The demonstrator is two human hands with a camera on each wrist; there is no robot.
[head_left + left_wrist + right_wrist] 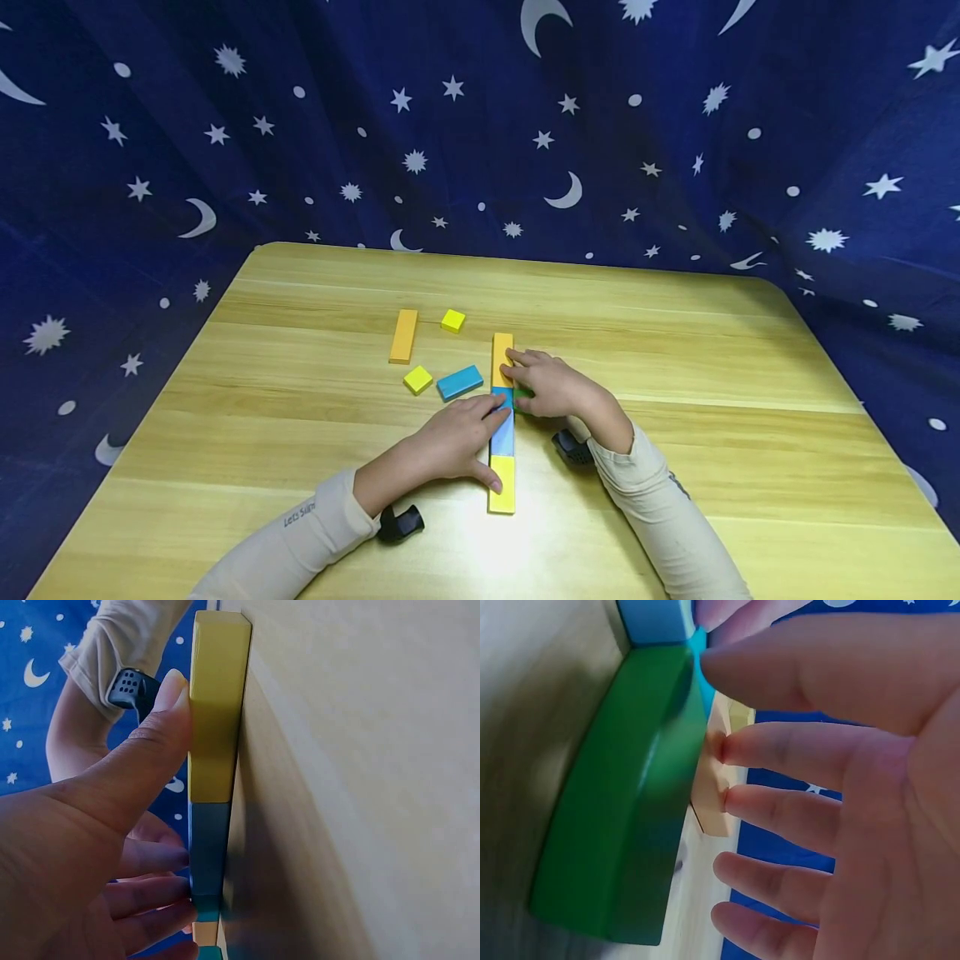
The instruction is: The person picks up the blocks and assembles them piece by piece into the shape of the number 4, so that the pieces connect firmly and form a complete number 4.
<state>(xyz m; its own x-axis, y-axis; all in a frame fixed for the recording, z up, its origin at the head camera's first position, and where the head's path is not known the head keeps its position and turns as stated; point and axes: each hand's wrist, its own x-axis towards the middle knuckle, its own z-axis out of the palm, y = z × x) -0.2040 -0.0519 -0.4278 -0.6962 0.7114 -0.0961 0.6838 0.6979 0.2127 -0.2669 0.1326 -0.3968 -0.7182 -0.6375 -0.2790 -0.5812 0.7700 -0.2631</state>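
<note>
A straight row of flat blocks runs up the table: a yellow block [504, 498] nearest, then a light blue block [503, 440], a darker blue block [501, 391] and an orange block [502, 350] farthest. My left hand [453, 440] lies on the row from the left. Its thumb touches the yellow block, and its nearly straight fingertips rest over the blue blocks. My right hand [557, 388] comes from the right, fingertips on the orange block and thumb by the darker blue one. Under that hand a green block [622, 787] juts out rightward from the row, mostly hidden in the head view.
Left of the row lie a loose blue block [460, 382], a small yellow block [417, 380], another small yellow block [452, 321] and a loose orange block [402, 336]. A dark blue curtain [480, 125] with stars and moons hangs behind the wooden table [675, 333].
</note>
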